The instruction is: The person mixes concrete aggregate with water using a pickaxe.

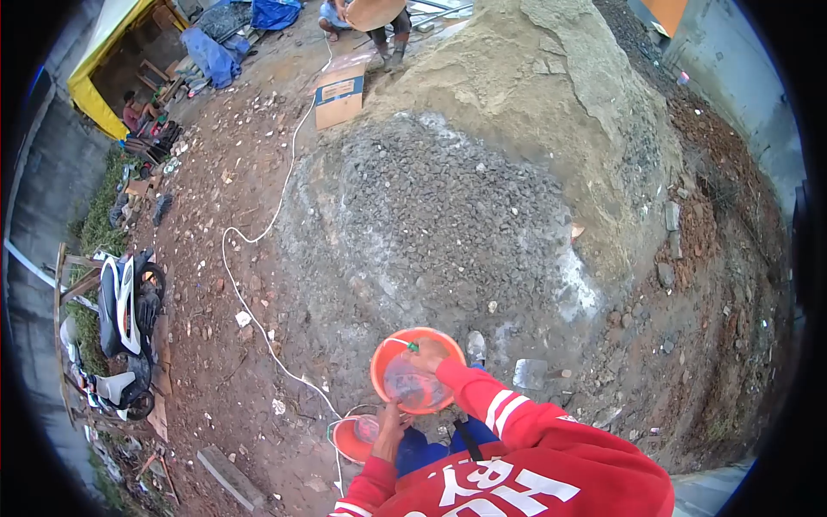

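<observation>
A round orange basin is in front of my body, with what looks like a clear plastic container in it. My right hand is closed at the container's top, beside a small green piece where a thin white hose ends. At the basin's lower left edge is my left hand, fingers bent and partly hidden against the rim. Close to it on the left, a smaller orange bucket stands on the ground.
A broad patch of grey wet mix lies ahead, with a sand heap behind. A metal shovel blade rests at right. The white hose crosses the dirt at left. A motorcycle and people are farther off.
</observation>
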Motion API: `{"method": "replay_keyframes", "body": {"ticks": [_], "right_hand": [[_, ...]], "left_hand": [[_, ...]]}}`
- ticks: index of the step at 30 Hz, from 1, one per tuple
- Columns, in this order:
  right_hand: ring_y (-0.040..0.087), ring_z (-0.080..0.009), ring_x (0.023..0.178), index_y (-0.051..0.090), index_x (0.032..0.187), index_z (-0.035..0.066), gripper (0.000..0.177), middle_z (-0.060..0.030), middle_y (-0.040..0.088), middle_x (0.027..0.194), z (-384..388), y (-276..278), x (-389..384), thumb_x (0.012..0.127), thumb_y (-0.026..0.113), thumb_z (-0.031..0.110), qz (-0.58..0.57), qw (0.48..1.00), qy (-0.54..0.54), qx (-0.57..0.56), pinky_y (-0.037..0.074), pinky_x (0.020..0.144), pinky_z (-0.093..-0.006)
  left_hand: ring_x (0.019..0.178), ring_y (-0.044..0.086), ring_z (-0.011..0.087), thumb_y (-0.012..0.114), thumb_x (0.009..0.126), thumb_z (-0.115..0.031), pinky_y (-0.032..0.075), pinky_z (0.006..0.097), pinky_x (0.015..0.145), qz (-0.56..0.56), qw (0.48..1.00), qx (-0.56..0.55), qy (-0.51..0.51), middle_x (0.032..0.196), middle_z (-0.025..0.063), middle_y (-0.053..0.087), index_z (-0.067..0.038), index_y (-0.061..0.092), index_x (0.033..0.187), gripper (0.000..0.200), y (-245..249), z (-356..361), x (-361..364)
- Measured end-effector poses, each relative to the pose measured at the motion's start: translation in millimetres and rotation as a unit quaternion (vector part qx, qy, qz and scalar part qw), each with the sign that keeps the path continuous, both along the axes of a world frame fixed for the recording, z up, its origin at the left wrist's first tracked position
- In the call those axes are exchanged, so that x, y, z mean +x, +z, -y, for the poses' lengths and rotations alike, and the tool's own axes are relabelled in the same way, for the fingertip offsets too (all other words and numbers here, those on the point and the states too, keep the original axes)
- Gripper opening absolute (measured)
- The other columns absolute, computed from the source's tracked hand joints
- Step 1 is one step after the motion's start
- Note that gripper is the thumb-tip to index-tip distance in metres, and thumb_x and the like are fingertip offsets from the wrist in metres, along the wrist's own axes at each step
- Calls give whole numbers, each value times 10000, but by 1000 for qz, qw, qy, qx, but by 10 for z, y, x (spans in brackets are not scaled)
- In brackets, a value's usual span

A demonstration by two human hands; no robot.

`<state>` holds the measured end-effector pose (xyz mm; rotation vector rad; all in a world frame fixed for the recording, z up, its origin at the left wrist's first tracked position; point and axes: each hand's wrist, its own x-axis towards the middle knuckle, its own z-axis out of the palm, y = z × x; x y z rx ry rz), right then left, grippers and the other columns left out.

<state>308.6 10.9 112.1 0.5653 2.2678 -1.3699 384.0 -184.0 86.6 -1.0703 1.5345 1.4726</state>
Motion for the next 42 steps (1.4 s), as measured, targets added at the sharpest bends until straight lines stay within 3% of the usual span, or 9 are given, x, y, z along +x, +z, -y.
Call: {"method": "replay_keyframes", "body": {"ticks": [3, 9, 12, 14, 21, 23, 30, 32, 42], "right_hand": [[668, -330, 831, 653, 963, 21, 395, -186, 675, 865, -567, 123, -664, 769, 656, 365, 55, 996, 57, 45, 510, 746, -450], [624, -356, 978, 604, 1058, 35, 475, -204, 627, 1087, -1285, -69, -1068, 749, 650, 393, 81, 990, 73, 94, 492, 805, -449], [594, -388, 1011, 552, 1138, 39, 555, -217, 589, 1129, -1357, -119, -766, 715, 673, 376, -54, 961, 92, 257, 476, 822, -487], [465, -430, 1199, 510, 1192, 15, 635, -254, 489, 1285, -1424, 104, -594, 706, 712, 371, -21, 983, 85, 163, 366, 992, -528], [601, -414, 962, 538, 1151, 28, 605, -228, 608, 1058, -1328, -137, -34, 691, 699, 387, -73, 985, 91, 131, 443, 883, -509], [592, -385, 1049, 582, 1164, 33, 600, -213, 603, 1153, -1378, -210, -53, 707, 685, 408, 5, 994, 85, 75, 488, 872, -457], [656, -351, 899, 671, 1014, 31, 534, -191, 683, 940, -1650, -658, -370, 697, 698, 460, 122, 991, 58, -25, 507, 803, -419], [659, -357, 886, 680, 973, 11, 536, -197, 682, 951, -1754, -607, -587, 707, 685, 476, 125, 989, 70, -23, 510, 797, -424], [639, -351, 964, 660, 1022, 18, 485, -223, 662, 1001, -2126, -57, -1285, 712, 670, 390, 20, 994, 29, 104, 498, 841, -448]], "left_hand": [[913, 572, 233, 531, 880, -281, 526, 381, 754, 28, 992, 111, 59, 976, 88, 510, -62, 468, 1156, 357, -449, -623, -325], [860, 582, 278, 448, 928, -282, 517, 429, 804, -35, 985, 156, 61, 917, 102, 492, -49, 481, 1069, 275, -722, -1971, -1025], [812, 607, 258, 456, 936, -264, 531, 422, 791, -62, 959, 243, 133, 924, 104, 532, -31, 515, 1031, 258, -1090, -2226, -1073], [819, 612, 254, 458, 937, -254, 536, 415, 782, -65, 955, 252, 146, 925, 109, 545, -26, 518, 1032, 255, -1259, -2161, -928], [840, 626, 243, 466, 938, -225, 553, 396, 753, -100, 946, 266, 159, 926, 123, 583, -8, 527, 1035, 245, -1295, -1985, -410], [744, 650, 228, 511, 892, -136, 580, 363, 646, -53, 987, 36, 147, 917, 133, 624, 39, 520, 1018, 216, -915, -1950, -274], [729, 642, 283, 441, 897, -79, 610, 373, 656, -31, 987, -130, 88, 858, 180, 587, 78, 498, 972, 184, -1283, -1612, 30], [737, 639, 291, 432, 879, -35, 617, 372, 636, -14, 992, -73, 100, 843, 183, 575, 85, 486, 944, 147, -796, -1847, -236], [758, 643, 250, 395, 959, -177, 591, 308, 658, -59, 976, 172, 123, 915, 137, 594, 30, 519, 1021, 250, -998, -2618, -1206]]}}
